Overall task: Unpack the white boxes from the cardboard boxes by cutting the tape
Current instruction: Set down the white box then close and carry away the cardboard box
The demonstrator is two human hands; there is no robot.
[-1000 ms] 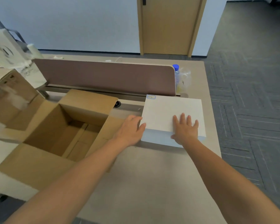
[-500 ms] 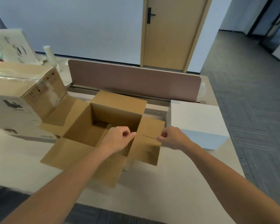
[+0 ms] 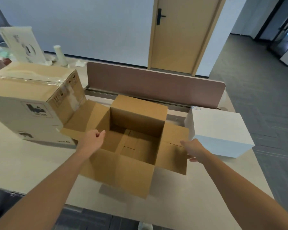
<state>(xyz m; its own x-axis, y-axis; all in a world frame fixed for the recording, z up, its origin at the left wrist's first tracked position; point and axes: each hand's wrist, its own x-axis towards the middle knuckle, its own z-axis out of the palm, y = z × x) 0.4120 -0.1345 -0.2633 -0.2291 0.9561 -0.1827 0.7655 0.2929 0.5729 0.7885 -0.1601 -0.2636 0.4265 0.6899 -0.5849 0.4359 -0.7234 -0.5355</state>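
Quick read of where you're at. The white box (image 3: 218, 128) is out and parked on the tabletop (image 3: 32, 163) on your right, just beside the right flap of the open cardboard box (image 3: 138, 120). That's a sensible spot: it's clear of the work but not hanging off the edge. The open one sits dead centre with all four flaps splayed, and from up here all you can see inside is the bare bottom flaps, so that one looks done.

Your right grip (image 3: 194, 149) is on the outer edge of that right flap, fingers on top and thumb tucked below, so it's grasping cardboard. Your left grip (image 3: 91, 140) is curled up at the left rim of the opening. Honestly, I can't tell from this angle whether it's pinching the rim or just hovering clenched over it.

With a hand on each side like that, my guess is you're set up to shove or lift the empty out of the way.

The sealed cardboard box (image 3: 28, 90) on your left has clear tape across its top seam and is butted up against the left flap, so it's the next job. I don't see a cutter anywhere in shot, so you'll need to find that first.
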